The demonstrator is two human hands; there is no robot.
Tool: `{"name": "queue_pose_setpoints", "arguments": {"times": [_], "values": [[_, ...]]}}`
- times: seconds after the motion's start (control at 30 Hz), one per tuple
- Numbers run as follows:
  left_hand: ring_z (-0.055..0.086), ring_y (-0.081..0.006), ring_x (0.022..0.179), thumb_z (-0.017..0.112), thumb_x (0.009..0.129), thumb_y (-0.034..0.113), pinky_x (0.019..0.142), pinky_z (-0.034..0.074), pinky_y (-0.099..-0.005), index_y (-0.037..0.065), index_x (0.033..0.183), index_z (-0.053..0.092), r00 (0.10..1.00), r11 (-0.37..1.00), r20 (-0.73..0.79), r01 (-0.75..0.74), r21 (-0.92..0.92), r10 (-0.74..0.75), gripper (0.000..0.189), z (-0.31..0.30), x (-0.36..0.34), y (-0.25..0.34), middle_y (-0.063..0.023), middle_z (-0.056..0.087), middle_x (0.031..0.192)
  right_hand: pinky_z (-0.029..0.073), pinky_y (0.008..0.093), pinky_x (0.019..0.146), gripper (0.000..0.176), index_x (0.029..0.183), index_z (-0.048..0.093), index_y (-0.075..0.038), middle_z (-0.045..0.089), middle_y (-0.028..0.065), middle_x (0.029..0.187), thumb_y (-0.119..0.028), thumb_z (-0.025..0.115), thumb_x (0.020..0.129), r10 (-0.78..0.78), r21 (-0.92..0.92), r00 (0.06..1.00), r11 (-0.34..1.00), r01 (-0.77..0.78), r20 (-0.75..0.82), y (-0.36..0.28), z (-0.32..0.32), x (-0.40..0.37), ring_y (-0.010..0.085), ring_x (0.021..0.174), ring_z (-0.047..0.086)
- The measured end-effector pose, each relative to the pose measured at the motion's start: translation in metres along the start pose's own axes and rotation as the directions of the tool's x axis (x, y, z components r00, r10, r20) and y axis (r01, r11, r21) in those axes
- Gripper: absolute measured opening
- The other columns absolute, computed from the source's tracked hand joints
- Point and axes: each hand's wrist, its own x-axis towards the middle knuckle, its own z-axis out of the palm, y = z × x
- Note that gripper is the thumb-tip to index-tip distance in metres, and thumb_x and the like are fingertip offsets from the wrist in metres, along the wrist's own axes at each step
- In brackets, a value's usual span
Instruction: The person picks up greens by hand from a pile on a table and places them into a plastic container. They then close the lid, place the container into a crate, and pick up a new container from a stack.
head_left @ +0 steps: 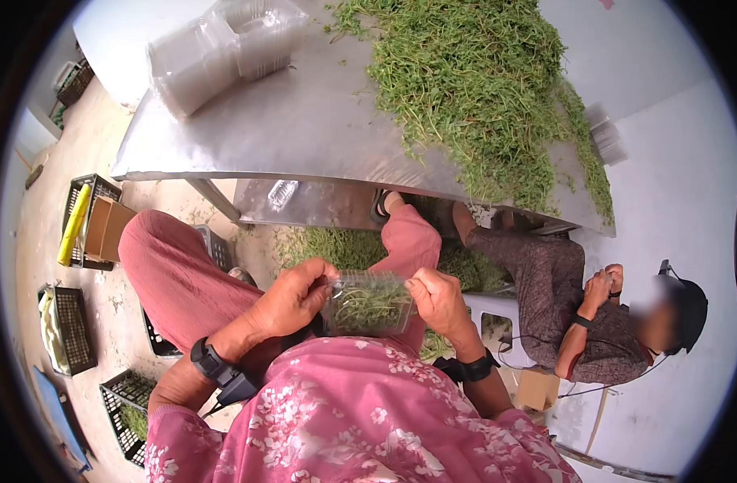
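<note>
The left hand and the right hand held 1 clear plastic punnet between them, just above the person's lap and below the near edge of the steel table. The left fingers were curled around the punnet's left end, thumb on top at its rim. The right fingers were closed on its right end, pinching the upper edge. Green herb sprigs filled the punnet; whether its lid was fully down could not be told.

A black band sat on the left wrist.

On the table lay a broad heap of loose green herbs, spilling toward the right edge. Well apart from it, at the table's left end, rested a stack of empty clear punnets.

A co-worker sat to the right, beside the table, both hands raised together near the chest.

On the floor to the left stood 3 black crates: 1 holding a yellow object and a cardboard box, 1 nearer, and 1 with greens inside.
</note>
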Motion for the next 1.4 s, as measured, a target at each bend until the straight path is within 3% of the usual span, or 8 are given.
{"name": "queue_pose_setpoints", "arguments": {"times": [0.17, 0.4, 0.5, 0.6, 0.77, 0.9, 1.13, 1.4], "values": [[0.055, -0.0183, 0.067, 0.055, 0.083, -0.004, 0.062, 0.046, -0.0315, 0.002, 0.1, 0.055, 0.999, 0.999, 0.016, 0.028, -0.043, -0.027, 0.017, 0.002, 0.0, -0.004, -0.0099, 0.055, 0.074, 0.044, 0.0403, 0.057, 0.025, 0.076, 0.05, 0.001, 0.053, 0.0184, 0.068, -0.014, 0.061, 0.092, 0.001, -0.006, 1.0, 1.0, -0.001, 0.012, -0.004, -0.001, -0.001, 0.0363, 0.062, 0.055], [0.052, -0.0206, 0.061, 0.055, 0.074, -0.005, 0.058, 0.044, -0.032, 0.002, 0.094, 0.052, 0.997, 0.996, -0.057, -0.044, 0.079, 0.048, 0.022, 0.008, 0.003, -0.007, -0.0099, 0.052, 0.069, 0.042, 0.0392, 0.055, 0.027, 0.075, 0.051, 0.001, 0.052, 0.0174, 0.064, -0.017, 0.06, 0.093, 0.022, -0.01, 1.0, 1.0, -0.022, 0.008, -0.003, 0.003, -0.001, 0.0339, 0.058, 0.053], [0.051, -0.0155, 0.061, 0.054, 0.076, -0.005, 0.058, 0.043, -0.0296, 0.002, 0.093, 0.051, 0.997, 0.998, -0.055, -0.051, 0.022, 0.052, 0.019, 0.007, 0.004, -0.015, -0.0063, 0.052, 0.069, 0.042, 0.037, 0.056, 0.027, 0.076, 0.055, 0.001, 0.052, 0.0143, 0.064, -0.019, 0.059, 0.093, 0.028, -0.024, 0.999, 0.999, -0.027, 0.018, 0.001, 0.004, 0.001, 0.0287, 0.057, 0.052], [0.05, -0.0084, 0.065, 0.054, 0.08, -0.005, 0.058, 0.043, -0.0263, 0.003, 0.092, 0.052, 0.999, 0.982, -0.034, -0.011, -0.186, 0.005, 0.015, 0.008, 0.004, -0.024, -0.0006, 0.051, 0.071, 0.042, 0.0365, 0.056, 0.028, 0.075, 0.054, 0.001, 0.052, 0.0139, 0.064, -0.019, 0.059, 0.094, 0.008, -0.005, 1.0, 1.0, -0.008, 0.006, 0.002, 0.005, 0.004, 0.0278, 0.056, 0.052], [0.045, -0.0041, 0.076, 0.053, 0.088, -0.006, 0.068, 0.04, -0.0209, 0.003, 0.096, 0.053, 0.995, 0.96, 0.059, 0.097, -0.262, -0.085, 0.012, 0.001, 0.001, -0.014, 0.0051, 0.05, 0.082, 0.042, 0.0359, 0.054, 0.03, 0.076, 0.054, 0.001, 0.051, 0.0135, 0.061, -0.021, 0.058, 0.094, 0.002, 0.019, 1.0, 1.0, -0.002, -0.012, 0.005, 0.007, 0.006, 0.0247, 0.053, 0.052], [0.048, -0.0028, 0.079, 0.055, 0.093, -0.002, 0.07, 0.041, -0.0202, 0.002, 0.101, 0.057, 0.996, 0.919, 0.027, 0.087, -0.384, -0.083, 0.009, 0.004, 0.003, -0.019, 0.0048, 0.054, 0.085, 0.044, 0.0394, 0.057, 0.028, 0.076, 0.053, 0.001, 0.054, 0.0182, 0.064, -0.019, 0.058, 0.094, 0.065, 0.028, 0.998, 0.997, -0.065, 0.006, 0.003, 0.005, 0.007, 0.0357, 0.058, 0.055], [0.049, -0.0036, 0.077, 0.054, 0.096, 0.001, 0.067, 0.042, -0.0205, 0.001, 0.105, 0.059, 0.997, 0.959, -0.005, 0.074, -0.273, -0.078, 0.011, 0.005, 0.002, -0.018, 0.0041, 0.055, 0.085, 0.043, 0.0384, 0.056, 0.028, 0.076, 0.054, 0.001, 0.053, 0.0166, 0.062, -0.019, 0.057, 0.094, 0.073, 0.044, 0.997, 0.996, -0.073, 0.02, 0.011, 0.015, 0.0, 0.0324, 0.056, 0.054], [0.054, -0.0124, 0.066, 0.054, 0.08, -0.001, 0.06, 0.046, -0.0296, 0.002, 0.094, 0.056, 0.993, 0.999, -0.117, 0.012, -0.051, -0.018, 0.014, 0.011, 0.005, -0.015, -0.006, 0.056, 0.072, 0.042, 0.0383, 0.056, 0.028, 0.076, 0.054, 0.001, 0.051, 0.0164, 0.061, -0.02, 0.056, 0.095, 0.067, 0.024, 0.998, 0.997, -0.067, 0.007, 0.014, 0.018, -0.003, 0.0326, 0.055, 0.053]]}}
